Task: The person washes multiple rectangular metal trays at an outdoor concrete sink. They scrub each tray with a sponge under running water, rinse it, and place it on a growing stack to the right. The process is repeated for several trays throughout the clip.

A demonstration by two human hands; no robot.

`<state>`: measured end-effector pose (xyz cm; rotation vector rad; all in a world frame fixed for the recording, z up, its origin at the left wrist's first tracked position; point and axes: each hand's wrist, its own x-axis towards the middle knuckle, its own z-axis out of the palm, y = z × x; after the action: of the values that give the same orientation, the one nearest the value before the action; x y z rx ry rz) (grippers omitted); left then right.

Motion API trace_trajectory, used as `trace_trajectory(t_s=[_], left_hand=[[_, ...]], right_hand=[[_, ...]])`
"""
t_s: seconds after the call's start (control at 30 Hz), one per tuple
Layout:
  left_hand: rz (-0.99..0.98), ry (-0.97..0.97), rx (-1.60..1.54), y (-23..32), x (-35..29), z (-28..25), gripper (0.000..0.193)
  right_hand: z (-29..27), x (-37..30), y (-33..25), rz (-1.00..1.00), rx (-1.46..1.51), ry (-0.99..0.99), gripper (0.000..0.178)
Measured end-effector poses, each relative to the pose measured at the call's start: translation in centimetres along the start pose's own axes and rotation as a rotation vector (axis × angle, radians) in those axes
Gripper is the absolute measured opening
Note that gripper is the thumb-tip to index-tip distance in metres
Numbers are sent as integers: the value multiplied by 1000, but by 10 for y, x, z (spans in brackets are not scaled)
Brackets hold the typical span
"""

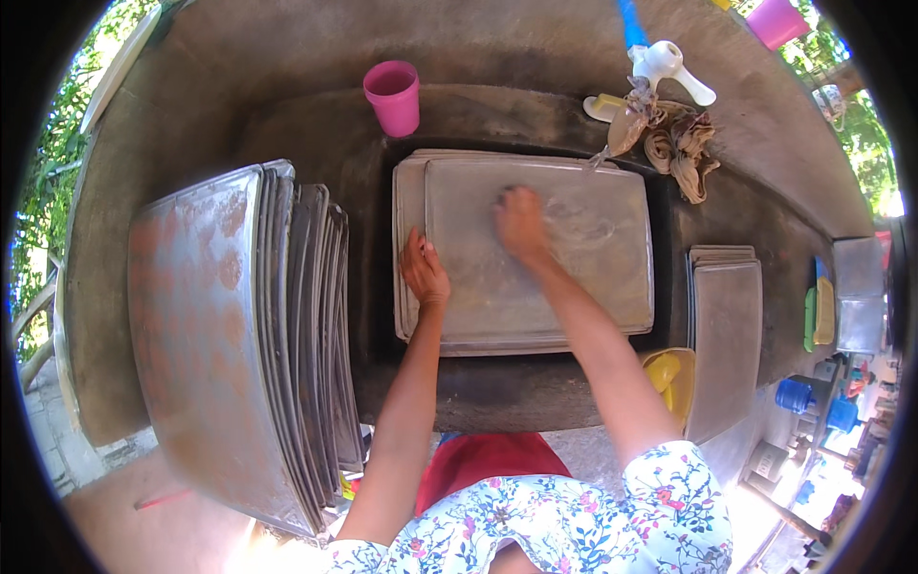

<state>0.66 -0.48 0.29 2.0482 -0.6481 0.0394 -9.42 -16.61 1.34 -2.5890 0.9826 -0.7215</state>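
A flat grey metal baking tray (pixel 583 277) lies on top of a short stack of similar trays in the dark basin. My left hand (pixel 426 273) rests on the tray's left edge, its fingers stretched out and slightly apart. Over the upper middle of the same tray, my right hand (pixel 523 225) is closed, knuckles up, and slightly blurred. Whatever it may be pressing against the metal is hidden under the fingers. Dull, swirled smears mark the tray's surface to the right of that hand.
Many stained trays (pixel 191 306) stand on edge at left. A pink cup (pixel 393 100) sits on the back ledge. A white tap (pixel 665 65) on a blue pipe overhangs crumpled cloths (pixel 684 148). More trays (pixel 727 335) and a yellow bowl (pixel 681 392) stand at right.
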Motion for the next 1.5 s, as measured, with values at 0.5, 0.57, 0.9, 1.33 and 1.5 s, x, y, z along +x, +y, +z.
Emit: trace_trajectory(t_s=[0.5, 0.57, 0.9, 1.33, 1.5], left_hand=[[-88, -535, 312, 15, 56, -29, 40], [-112, -524, 288, 16, 54, -28, 40], [-88, -488, 396, 23, 52, -24, 36], [92, -150, 574, 4, 8, 10, 34], [96, -164, 671, 9, 9, 10, 37]], right_hand=[[-11, -88, -105, -550, 141, -223, 18], [-29, -117, -94, -519, 384, -321, 16], [-13, -70, -96, 8, 66, -335, 15], [-40, -60, 113, 417, -243, 218, 37], [3, -62, -29, 296, 17, 35, 35]])
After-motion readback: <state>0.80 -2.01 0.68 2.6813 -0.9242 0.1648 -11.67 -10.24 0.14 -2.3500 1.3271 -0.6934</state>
